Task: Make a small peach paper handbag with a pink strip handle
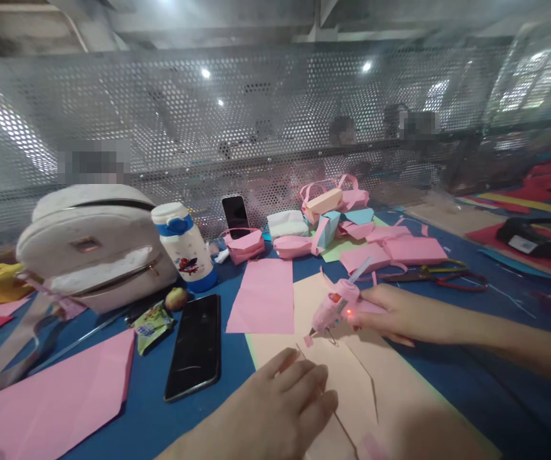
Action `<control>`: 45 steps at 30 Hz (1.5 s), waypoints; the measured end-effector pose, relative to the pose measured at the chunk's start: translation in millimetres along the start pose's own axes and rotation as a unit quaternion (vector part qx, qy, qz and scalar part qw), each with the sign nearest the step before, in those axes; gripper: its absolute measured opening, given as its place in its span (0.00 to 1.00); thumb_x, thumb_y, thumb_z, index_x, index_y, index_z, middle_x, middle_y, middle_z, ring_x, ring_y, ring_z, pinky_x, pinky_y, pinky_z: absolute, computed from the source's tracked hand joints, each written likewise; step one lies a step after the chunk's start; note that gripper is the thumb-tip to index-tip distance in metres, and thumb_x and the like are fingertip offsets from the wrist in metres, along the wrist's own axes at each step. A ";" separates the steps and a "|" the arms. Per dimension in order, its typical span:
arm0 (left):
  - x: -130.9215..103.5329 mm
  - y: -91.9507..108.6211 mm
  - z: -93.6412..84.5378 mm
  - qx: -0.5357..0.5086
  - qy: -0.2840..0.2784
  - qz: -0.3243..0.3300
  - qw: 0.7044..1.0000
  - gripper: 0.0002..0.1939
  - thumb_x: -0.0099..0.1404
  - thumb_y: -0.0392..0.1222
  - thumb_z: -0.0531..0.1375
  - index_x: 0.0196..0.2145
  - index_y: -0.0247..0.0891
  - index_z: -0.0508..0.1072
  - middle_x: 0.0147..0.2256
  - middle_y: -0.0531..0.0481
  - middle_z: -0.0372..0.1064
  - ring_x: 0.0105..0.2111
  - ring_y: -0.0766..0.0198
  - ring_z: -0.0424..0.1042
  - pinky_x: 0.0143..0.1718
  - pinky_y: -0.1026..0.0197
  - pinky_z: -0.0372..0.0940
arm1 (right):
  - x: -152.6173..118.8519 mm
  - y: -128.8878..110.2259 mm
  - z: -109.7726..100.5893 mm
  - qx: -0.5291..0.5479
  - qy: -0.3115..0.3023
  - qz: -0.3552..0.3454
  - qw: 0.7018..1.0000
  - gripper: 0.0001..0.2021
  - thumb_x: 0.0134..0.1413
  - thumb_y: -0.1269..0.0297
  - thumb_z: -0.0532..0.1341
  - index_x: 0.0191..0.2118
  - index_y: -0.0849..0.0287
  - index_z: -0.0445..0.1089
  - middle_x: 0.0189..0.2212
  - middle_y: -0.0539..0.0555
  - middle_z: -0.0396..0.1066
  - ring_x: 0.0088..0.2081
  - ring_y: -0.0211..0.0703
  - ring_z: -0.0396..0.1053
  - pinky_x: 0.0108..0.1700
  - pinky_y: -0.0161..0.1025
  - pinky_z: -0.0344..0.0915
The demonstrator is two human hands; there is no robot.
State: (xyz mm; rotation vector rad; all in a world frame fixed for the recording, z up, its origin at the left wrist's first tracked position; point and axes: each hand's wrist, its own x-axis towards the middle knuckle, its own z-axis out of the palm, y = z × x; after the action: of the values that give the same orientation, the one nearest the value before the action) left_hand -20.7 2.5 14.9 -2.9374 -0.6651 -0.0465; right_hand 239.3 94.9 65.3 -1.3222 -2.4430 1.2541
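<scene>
The right hand (385,313) is wrapped around the handle of a pink glue gun (332,308). The gun is above the light orange paper (417,399), with its tip pointing down close to a small pink scrap (309,341). A little red light shines on its side, and a clear glue stick (360,269) pokes out of the back.

The left hand (292,396) is palm down on the orange paper, its fingers bent. I cannot tell if it is pinching anything under there.

All this sits on a blue bench (237,374). Just past the left hand is a pink sheet (266,299). To the left of that are a black phone (194,351), a green snack packet (153,327), a white and blue bottle (186,252) and a white backpack (98,255). Beyond the glue gun are small pink paper bags (244,246) and more folded pink paper (414,250). Scissors (429,276) lie near the right hand. A gray metal wall full of holes (275,121) stands behind.
</scene>
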 end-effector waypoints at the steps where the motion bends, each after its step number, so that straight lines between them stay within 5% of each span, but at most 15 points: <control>1: 0.1 -0.2 -1.3 0.002 -0.003 0.002 1.000 0.22 0.75 0.47 0.50 0.60 0.32 0.63 0.57 0.37 0.67 0.55 0.50 0.66 0.58 0.47 0.59 | 0.4 0.0 0.1 0.001 -0.003 -0.002 1.000 0.24 0.64 0.43 0.54 0.28 0.59 0.63 0.12 0.44 0.58 0.16 0.33 0.56 0.19 0.30 0.50; 17: -0.9 0.1 0.6 0.010 0.022 0.005 1.000 0.21 0.75 0.46 0.50 0.59 0.32 0.64 0.56 0.37 0.68 0.53 0.50 0.67 0.57 0.47 0.59 | 0.9 2.4 1.0 -0.004 -0.019 0.010 1.000 0.21 0.64 0.46 0.54 0.29 0.60 0.63 0.12 0.44 0.59 0.16 0.33 0.56 0.20 0.30 0.51; 24: -0.9 -0.5 3.7 0.013 0.033 0.004 0.999 0.21 0.75 0.47 0.50 0.59 0.32 0.65 0.55 0.38 0.68 0.53 0.51 0.67 0.56 0.48 0.58 | 4.5 14.2 2.5 0.114 -0.023 -0.004 0.993 0.23 0.62 0.42 0.56 0.35 0.60 0.64 0.13 0.41 0.57 0.14 0.31 0.53 0.18 0.29 0.50; 37: -0.7 -0.8 5.7 0.016 0.035 0.004 0.999 0.20 0.75 0.46 0.50 0.58 0.32 0.65 0.56 0.38 0.68 0.53 0.51 0.66 0.57 0.47 0.58 | 5.1 21.6 8.6 0.102 -0.019 -0.017 0.994 0.24 0.61 0.41 0.57 0.33 0.62 0.66 0.12 0.42 0.58 0.14 0.30 0.54 0.18 0.28 0.50; 40: -1.2 -0.5 5.4 0.018 0.042 0.003 0.999 0.20 0.75 0.45 0.51 0.58 0.32 0.66 0.55 0.38 0.68 0.52 0.51 0.67 0.56 0.49 0.59 | 6.1 22.8 9.1 0.166 -0.042 -0.022 0.985 0.26 0.59 0.38 0.56 0.36 0.61 0.66 0.14 0.40 0.54 0.14 0.31 0.53 0.17 0.28 0.51; 45: -0.9 0.6 3.9 0.018 0.039 0.005 0.999 0.20 0.75 0.46 0.50 0.58 0.33 0.65 0.55 0.39 0.68 0.52 0.52 0.67 0.56 0.49 0.58 | 7.4 23.8 9.3 0.147 -0.009 -0.013 0.989 0.23 0.60 0.41 0.58 0.37 0.62 0.66 0.13 0.40 0.55 0.14 0.30 0.53 0.17 0.27 0.50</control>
State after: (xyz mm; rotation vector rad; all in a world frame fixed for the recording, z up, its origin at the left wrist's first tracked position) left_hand -21.3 2.0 10.9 -2.8868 -0.6339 -0.1450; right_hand 246.3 101.4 40.4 -1.1975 -2.1702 1.5530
